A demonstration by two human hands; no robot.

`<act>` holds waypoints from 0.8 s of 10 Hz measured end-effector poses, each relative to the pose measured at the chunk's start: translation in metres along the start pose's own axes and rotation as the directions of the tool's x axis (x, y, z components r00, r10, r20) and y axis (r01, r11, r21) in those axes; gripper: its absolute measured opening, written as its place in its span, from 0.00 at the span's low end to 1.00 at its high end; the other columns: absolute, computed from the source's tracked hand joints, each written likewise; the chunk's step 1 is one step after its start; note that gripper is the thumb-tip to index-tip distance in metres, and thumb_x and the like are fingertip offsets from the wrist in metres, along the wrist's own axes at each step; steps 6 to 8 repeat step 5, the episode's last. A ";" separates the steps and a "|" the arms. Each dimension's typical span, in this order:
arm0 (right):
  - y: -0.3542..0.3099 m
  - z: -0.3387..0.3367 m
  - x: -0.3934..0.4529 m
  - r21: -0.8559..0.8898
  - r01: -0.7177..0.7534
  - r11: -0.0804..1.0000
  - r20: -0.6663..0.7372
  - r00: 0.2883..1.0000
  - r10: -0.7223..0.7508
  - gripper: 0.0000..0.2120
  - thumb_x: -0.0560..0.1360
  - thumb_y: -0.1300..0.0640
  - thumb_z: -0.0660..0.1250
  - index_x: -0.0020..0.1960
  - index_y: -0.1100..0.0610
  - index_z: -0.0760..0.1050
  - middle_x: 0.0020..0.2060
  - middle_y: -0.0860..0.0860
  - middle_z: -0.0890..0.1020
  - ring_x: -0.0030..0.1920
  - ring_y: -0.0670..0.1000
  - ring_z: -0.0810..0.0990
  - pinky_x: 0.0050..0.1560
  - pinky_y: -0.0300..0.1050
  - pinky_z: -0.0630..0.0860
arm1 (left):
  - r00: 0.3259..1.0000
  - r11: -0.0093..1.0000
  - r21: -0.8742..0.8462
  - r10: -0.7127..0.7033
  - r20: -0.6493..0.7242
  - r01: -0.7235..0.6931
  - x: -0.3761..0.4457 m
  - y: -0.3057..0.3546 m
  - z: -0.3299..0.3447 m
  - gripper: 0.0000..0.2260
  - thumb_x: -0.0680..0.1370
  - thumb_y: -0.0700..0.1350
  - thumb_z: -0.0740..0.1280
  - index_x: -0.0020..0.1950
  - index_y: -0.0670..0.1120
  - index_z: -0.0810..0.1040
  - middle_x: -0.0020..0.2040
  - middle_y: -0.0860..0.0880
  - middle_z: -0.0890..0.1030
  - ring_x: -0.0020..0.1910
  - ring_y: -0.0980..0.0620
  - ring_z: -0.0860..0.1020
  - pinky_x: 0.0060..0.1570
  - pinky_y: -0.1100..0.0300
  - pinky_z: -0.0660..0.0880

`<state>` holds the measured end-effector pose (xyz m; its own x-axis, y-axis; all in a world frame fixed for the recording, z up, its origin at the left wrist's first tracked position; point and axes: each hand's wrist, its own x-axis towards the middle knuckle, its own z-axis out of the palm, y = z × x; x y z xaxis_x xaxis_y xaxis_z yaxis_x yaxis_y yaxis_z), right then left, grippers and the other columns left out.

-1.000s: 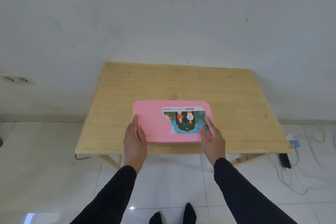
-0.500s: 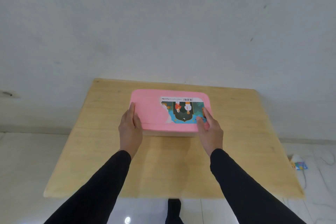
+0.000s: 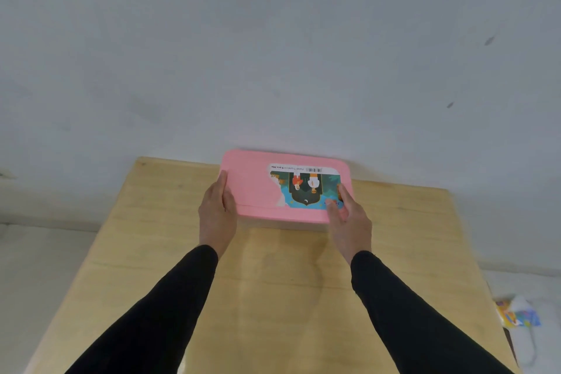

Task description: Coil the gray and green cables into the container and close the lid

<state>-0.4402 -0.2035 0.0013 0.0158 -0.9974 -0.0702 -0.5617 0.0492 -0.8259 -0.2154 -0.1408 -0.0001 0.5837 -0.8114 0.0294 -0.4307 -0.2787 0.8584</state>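
Observation:
A pink-lidded container (image 3: 258, 188) with a torn picture label on top sits near the far edge of the wooden table (image 3: 145, 252), close to the wall. The lid lies flat over the container. My left hand (image 3: 217, 212) grips its left side, thumb on the lid. My right hand (image 3: 349, 218) holds the near right corner, fingers over the label. No gray or green cable is visible; the inside of the container is hidden.
A pale wall (image 3: 273, 55) rises directly behind the table. On the floor at the right lies a white object with a colourful wrapper (image 3: 519, 316). Both black sleeves stretch across the near part of the table.
Both hands have pushed the container away from the table's near edge to its far edge by the wall. The camera has moved forward over the table.

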 end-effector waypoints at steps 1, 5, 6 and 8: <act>-0.002 0.004 0.001 -0.009 0.003 1.000 0.005 1.000 -0.003 0.22 0.77 0.49 0.60 0.70 0.46 0.63 0.58 0.54 0.75 0.54 0.49 0.71 0.56 0.38 0.64 | 1.000 1.000 0.004 0.002 0.019 -0.002 0.007 -0.003 0.000 0.19 0.82 0.44 0.51 0.73 0.48 0.61 0.69 0.44 0.69 0.67 0.49 0.68 0.64 0.61 0.62; -0.015 -0.004 -0.020 -0.144 0.003 0.990 -0.114 0.993 -0.019 0.25 0.78 0.50 0.57 0.73 0.46 0.55 0.70 0.58 0.62 0.70 0.53 0.61 0.65 0.48 0.65 | 0.996 0.998 -0.010 -0.063 0.058 0.064 0.000 0.002 -0.034 0.23 0.81 0.46 0.54 0.75 0.46 0.53 0.74 0.43 0.55 0.72 0.47 0.59 0.65 0.59 0.56; -0.015 -0.004 -0.020 -0.144 0.003 0.990 -0.114 0.993 -0.019 0.25 0.78 0.50 0.57 0.73 0.46 0.55 0.70 0.58 0.62 0.70 0.53 0.61 0.65 0.48 0.65 | 0.996 0.998 -0.010 -0.063 0.058 0.064 0.000 0.002 -0.034 0.23 0.81 0.46 0.54 0.75 0.46 0.53 0.74 0.43 0.55 0.72 0.47 0.59 0.65 0.59 0.56; -0.015 -0.004 -0.020 -0.144 0.003 0.990 -0.114 0.993 -0.019 0.25 0.78 0.50 0.57 0.73 0.46 0.55 0.70 0.58 0.62 0.70 0.53 0.61 0.65 0.48 0.65 | 0.996 0.998 -0.010 -0.063 0.058 0.064 0.000 0.002 -0.034 0.23 0.81 0.46 0.54 0.75 0.46 0.53 0.74 0.43 0.55 0.72 0.47 0.59 0.65 0.59 0.56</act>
